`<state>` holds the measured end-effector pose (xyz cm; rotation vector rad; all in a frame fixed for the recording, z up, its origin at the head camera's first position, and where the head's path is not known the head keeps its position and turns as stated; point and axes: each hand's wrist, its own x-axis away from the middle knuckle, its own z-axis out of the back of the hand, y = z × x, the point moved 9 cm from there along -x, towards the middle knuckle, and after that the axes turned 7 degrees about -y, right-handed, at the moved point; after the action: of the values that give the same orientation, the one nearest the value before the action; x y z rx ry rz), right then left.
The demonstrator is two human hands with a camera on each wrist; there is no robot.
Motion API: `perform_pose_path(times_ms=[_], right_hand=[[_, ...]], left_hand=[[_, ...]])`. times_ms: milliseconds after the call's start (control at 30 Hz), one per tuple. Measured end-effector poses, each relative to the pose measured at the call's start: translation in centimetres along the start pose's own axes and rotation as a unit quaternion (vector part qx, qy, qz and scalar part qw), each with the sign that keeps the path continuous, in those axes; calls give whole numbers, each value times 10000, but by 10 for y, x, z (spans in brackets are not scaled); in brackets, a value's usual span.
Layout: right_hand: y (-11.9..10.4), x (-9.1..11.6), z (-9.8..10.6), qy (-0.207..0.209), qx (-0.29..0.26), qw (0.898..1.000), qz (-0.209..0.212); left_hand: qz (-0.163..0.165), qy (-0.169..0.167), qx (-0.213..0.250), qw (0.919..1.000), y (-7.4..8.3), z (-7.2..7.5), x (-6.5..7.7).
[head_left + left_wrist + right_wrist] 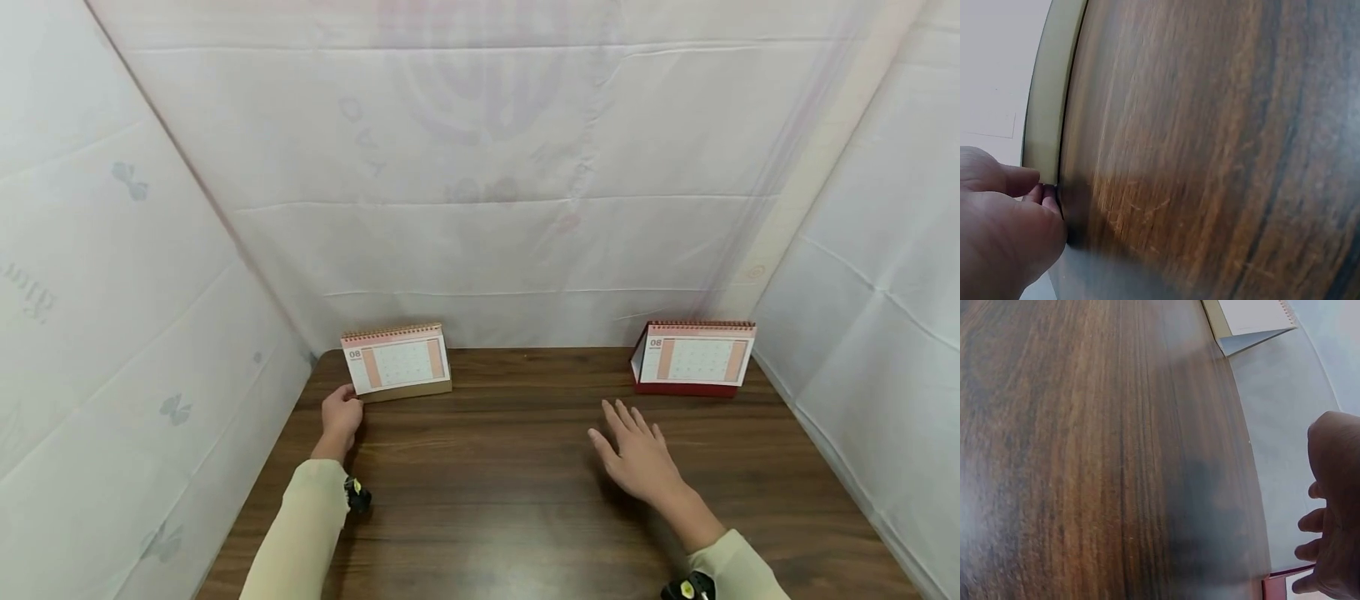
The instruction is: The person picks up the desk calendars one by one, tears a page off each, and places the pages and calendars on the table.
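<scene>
A desk calendar with a tan base [402,358] stands at the far left of the table, its page marked 08. My left hand [342,414] pinches its lower left corner; in the left wrist view the thumb and curled fingers meet at the end of the tan base strip [1047,119]. A second desk calendar, with a dark red base [699,357], stands at the far right. My right hand [640,455] hovers over the table in front and to the left of it, fingers straight and spread, holding nothing.
Both calendars stand near the back edge of the dark wood table [487,467]. White cloth walls [480,250] enclose the table behind and on both sides. Each wrist carries a small black device [358,494] below the sleeve cuff.
</scene>
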<state>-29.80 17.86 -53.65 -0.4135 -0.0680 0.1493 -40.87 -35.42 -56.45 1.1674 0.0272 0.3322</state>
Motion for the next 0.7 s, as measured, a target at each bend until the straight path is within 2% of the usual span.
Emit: perform_pose_path(times_ms=[133, 500, 700], right_hand=[[-3, -3, -4, -12, -61, 9999, 132], [-17, -13, -9, -208, -509, 9972, 501], [-20, -15, -15, -406, -578, 9959, 572]], left_hand=[[14, -5, -121, 9999, -2, 0, 1], [-131, 205, -154, 9996, 0, 0, -9], [-241, 33, -373, 9990, 0, -3, -11]])
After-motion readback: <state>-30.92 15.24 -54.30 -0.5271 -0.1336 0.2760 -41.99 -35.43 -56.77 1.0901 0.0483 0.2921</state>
